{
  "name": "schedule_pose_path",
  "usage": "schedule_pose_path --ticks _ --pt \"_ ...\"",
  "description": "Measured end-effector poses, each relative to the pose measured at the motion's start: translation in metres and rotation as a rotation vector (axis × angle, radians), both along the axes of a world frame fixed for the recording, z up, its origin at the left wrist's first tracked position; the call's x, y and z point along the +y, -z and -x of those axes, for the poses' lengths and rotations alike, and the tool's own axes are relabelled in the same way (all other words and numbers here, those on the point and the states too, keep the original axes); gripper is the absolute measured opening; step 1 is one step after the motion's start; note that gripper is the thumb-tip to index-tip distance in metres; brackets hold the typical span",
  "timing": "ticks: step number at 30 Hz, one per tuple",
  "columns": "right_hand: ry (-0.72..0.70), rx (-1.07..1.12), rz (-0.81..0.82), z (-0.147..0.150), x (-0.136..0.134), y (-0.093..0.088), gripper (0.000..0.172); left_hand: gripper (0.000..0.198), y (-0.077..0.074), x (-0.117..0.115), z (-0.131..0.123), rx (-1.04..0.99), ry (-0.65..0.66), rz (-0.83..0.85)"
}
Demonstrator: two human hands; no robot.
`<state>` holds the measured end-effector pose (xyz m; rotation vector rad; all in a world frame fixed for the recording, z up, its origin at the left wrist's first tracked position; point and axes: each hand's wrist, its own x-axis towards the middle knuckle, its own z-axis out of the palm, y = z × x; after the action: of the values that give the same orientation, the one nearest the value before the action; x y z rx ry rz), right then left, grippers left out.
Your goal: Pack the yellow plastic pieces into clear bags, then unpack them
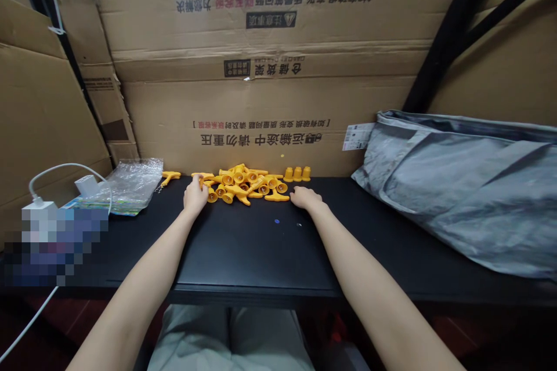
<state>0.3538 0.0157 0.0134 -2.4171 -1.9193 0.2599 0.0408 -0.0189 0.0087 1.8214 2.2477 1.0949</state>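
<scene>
A pile of yellow plastic pieces (pixel 239 190), T-shaped handles mixed with small hollow cups, lies at the back of the black table. My left hand (pixel 195 197) is at the pile's left end, fingers closed around a yellow piece that they partly cover. On the other side, my right hand (pixel 307 198) rests low with curled fingers, its fingertips at the end of a yellow T-shaped handle (pixel 277 198); whether they grip anything is hidden. Three yellow cups (pixel 297 174) stand in a row behind my right hand. Left of the pile lies a yellow-handled corkscrew (pixel 171 176).
Clear plastic packaging (pixel 130 185) and a white charger with a cable (pixel 40 217) sit on the left. A grey fabric bag (pixel 461 185) fills the right side. A cardboard sheet (pixel 270 93) walls off the back. Tiny bits, one a blue disc (pixel 277 221), lie on the table (pixel 252 258).
</scene>
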Motion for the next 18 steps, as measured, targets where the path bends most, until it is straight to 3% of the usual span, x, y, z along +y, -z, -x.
schedule_pose_path --ticks 5,10,18 --pt "-0.124 -0.02 0.006 0.0036 -0.002 0.0027 0.044 0.021 -0.0037 -0.0042 -0.001 0.014 -0.006 0.013" --pt "-0.144 -0.028 0.0 0.0036 -0.0001 0.0052 0.043 0.021 -0.0025 -0.0036 -0.0005 0.017 0.001 0.027" --pt "-0.154 -0.04 -0.011 0.0046 -0.0007 0.0056 0.043 0.039 0.0051 0.0036 0.0033 0.021 0.015 0.049"
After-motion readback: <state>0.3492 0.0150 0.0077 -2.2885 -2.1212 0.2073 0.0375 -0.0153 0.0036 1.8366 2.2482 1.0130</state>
